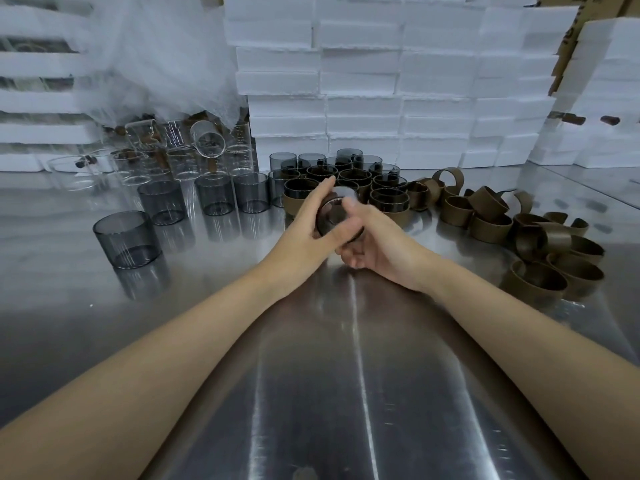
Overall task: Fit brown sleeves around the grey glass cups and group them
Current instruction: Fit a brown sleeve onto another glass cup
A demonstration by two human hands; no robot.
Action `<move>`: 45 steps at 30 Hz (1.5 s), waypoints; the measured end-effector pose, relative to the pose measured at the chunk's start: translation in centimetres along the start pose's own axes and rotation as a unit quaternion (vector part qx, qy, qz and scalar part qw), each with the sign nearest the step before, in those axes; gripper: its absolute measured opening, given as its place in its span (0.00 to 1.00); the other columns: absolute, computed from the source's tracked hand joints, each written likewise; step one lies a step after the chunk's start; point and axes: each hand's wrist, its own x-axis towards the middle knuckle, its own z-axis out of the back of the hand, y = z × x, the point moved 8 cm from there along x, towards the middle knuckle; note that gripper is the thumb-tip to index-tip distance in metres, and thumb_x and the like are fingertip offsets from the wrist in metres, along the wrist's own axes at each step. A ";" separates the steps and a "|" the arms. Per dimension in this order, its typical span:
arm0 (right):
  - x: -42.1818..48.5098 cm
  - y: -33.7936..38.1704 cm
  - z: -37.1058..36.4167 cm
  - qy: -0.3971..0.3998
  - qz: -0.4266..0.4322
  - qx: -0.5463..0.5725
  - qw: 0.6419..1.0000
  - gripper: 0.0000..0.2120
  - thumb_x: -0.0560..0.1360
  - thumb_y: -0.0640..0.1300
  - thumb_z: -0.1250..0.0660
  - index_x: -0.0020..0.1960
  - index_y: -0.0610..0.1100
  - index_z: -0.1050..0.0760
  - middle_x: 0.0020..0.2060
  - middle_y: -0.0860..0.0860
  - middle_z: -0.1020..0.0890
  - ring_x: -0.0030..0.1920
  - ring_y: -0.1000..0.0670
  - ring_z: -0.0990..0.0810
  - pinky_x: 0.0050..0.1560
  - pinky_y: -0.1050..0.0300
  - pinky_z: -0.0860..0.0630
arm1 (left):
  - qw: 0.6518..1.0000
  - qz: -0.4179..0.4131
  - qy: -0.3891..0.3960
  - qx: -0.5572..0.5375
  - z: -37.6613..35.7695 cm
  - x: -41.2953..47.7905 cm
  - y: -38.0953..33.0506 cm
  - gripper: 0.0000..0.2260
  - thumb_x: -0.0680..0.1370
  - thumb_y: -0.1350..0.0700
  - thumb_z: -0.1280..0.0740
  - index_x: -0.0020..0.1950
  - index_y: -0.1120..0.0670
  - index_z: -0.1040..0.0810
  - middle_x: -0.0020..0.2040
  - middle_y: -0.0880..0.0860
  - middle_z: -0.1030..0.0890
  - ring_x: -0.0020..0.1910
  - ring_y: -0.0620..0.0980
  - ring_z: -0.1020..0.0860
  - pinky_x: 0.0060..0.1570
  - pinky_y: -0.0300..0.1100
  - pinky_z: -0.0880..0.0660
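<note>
Both hands hold one grey glass cup (335, 212) above the steel table, tilted with its base toward me; a brown sleeve (350, 237) wraps its lower part. My left hand (308, 223) grips its left side, my right hand (374, 237) its right side and underside. Just behind stands a cluster of sleeved grey cups (360, 183). Bare grey cups stand to the left, the nearest one (126, 239) alone and a row of others (214, 195) behind it. Loose brown sleeves (512, 223) lie in a heap at the right.
The steel table (346, 375) stretches toward me. Clear glass cups (166, 157) crowd the back left under white netting (156, 64). Stacked white foam boxes (398, 98) wall the back. Cardboard (568, 46) shows at the upper right.
</note>
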 end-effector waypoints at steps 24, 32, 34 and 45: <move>-0.6 -1.9 -1.6 0.091 -0.153 0.155 0.972 0.28 0.74 0.63 0.39 0.58 0.39 0.33 0.36 0.41 0.23 0.31 0.50 0.25 0.31 0.64 0.25 | 0.994 -0.031 -0.102 0.011 1.7 0.3 -0.3 0.08 0.84 0.54 0.42 0.56 0.47 0.24 0.47 0.41 0.19 0.47 0.36 0.22 0.52 0.32 0.27; -0.6 -2.1 -1.5 0.079 -0.154 0.151 0.973 0.28 0.73 0.61 0.37 0.58 0.38 0.33 0.36 0.40 0.23 0.30 0.49 0.23 0.30 0.62 0.24 | 0.995 0.031 -0.096 -0.026 1.8 0.1 0.0 0.26 0.75 0.34 0.52 0.54 0.47 0.21 0.47 0.44 0.16 0.51 0.42 0.19 0.60 0.43 0.26; -0.5 -2.0 -1.5 0.082 -0.148 0.154 0.974 0.27 0.73 0.61 0.37 0.57 0.38 0.32 0.36 0.40 0.22 0.30 0.50 0.23 0.30 0.63 0.23 | 0.996 0.027 -0.084 -0.025 1.6 0.1 -0.2 0.22 0.74 0.36 0.43 0.55 0.50 0.22 0.46 0.44 0.17 0.49 0.40 0.20 0.55 0.41 0.25; -0.4 -1.6 -1.4 0.083 -0.113 0.147 0.979 0.31 0.71 0.60 0.37 0.63 0.38 0.30 0.38 0.40 0.20 0.34 0.51 0.19 0.35 0.64 0.20 | 0.992 -0.032 -0.121 0.021 2.0 -0.4 -1.7 0.16 0.72 0.54 0.24 0.56 0.56 0.22 0.49 0.49 0.17 0.49 0.46 0.19 0.52 0.41 0.21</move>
